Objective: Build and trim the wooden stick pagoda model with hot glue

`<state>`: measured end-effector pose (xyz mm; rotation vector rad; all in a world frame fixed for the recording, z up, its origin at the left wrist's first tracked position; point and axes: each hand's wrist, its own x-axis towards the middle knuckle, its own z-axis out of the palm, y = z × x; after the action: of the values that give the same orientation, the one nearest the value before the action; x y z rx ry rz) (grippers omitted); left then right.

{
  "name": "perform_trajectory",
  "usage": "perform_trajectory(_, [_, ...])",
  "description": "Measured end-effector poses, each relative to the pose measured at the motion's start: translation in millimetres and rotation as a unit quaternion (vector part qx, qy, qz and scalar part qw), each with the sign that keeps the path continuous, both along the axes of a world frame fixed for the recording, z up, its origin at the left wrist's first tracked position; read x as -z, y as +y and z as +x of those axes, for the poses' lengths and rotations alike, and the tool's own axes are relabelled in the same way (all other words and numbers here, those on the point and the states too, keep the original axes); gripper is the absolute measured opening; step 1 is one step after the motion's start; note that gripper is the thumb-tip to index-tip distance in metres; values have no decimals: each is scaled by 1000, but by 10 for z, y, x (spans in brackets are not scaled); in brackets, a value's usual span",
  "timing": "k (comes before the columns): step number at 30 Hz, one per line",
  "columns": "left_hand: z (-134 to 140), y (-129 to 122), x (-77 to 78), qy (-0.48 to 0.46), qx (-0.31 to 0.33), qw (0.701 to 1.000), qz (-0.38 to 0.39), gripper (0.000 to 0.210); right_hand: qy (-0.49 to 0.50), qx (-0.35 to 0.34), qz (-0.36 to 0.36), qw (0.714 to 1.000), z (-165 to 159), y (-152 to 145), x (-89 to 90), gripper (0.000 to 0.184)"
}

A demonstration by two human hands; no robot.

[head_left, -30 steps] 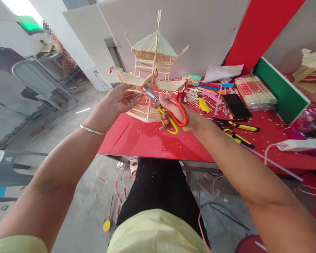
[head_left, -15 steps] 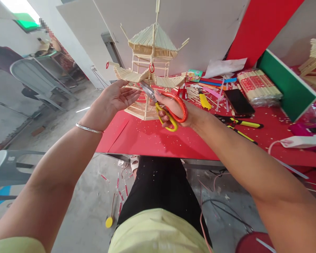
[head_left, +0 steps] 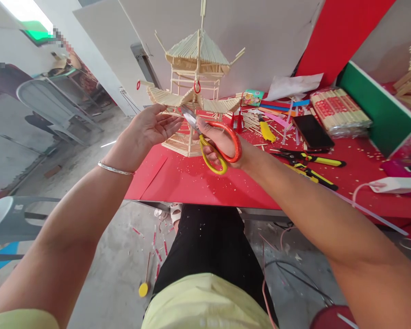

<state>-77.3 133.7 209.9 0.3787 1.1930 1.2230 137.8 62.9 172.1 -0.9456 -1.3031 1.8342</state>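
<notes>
A model pagoda (head_left: 198, 48) built of pale wooden sticks stands upright on the red-covered table. My left hand (head_left: 154, 125) is at its lower roof (head_left: 167, 97), palm turned up and fingers stretched out; its upper fingertips meet the underside of the eave, where the contact is partly hidden. In my right hand (head_left: 217, 139) is a pair of scissors (head_left: 238, 144) with one red and one yellow handle loop. Their blades point up and left under the eave, beside my left fingertips. What lies at the blade tips is too small to tell. A red ring (head_left: 197, 87) hangs at the roof corner.
Right of the pagoda lie a yellow cutter (head_left: 267, 131), a phone (head_left: 313, 131), yellow-and-black pliers (head_left: 315, 160) and wrapped stick bundles (head_left: 340, 109). A green board (head_left: 376, 109) leans behind them. Grey chairs (head_left: 44, 105) and a co-worker (head_left: 7, 77) are at left.
The scissors' handle loops have spread slightly, the yellow one shifting down and left. My left hand stays at the eave. The view has shifted a little.
</notes>
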Motion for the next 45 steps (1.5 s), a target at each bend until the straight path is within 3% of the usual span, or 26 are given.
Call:
perform_trajectory(6, [18,-50,-23,5,-8,1000,3,39,10,-40,-17,999,72,-8,-34,48])
perform_trajectory(32, [29,-83,-28,3,-2,1000,7,33,-11,-45,-17,999,133,85,17,51])
perform_trajectory(37, [50,-98,-47,11,1,1000,3,34,-31,-35,28,999,127,75,-8,56])
perform_trajectory(41, [56,-111,-57,13,-4,1000,3,34,-107,-2,103,989,142,26,-84,55])
perform_trajectory(45, [44,-111,-53,9,-3,1000,-5,34,-242,26,267,932,154,15,-134,58])
